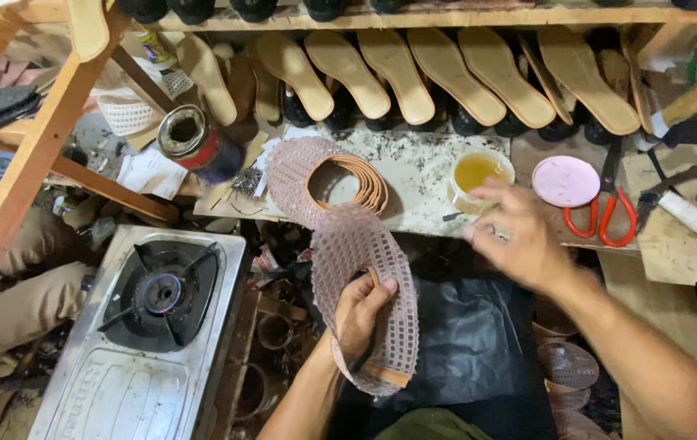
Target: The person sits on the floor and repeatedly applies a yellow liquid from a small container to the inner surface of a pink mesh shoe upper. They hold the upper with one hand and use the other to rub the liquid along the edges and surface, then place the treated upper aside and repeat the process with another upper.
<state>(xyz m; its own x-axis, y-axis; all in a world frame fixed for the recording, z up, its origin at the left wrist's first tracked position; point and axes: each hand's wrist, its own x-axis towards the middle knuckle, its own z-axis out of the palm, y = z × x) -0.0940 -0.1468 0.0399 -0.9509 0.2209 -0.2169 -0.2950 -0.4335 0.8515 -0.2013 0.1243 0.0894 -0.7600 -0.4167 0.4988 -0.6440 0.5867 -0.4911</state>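
While the left hand gripped the mesh strip at six o'clock, the right hand, fingers loose and empty, hovered beside the glue cup at one o'clock; a careless knock likely spills it.

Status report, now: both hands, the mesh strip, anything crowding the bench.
Left hand grips pink mesh strip. Right hand empty, blurred, over small tub of yellow liquid. Pink lid and red-handled scissors sit close beside it.
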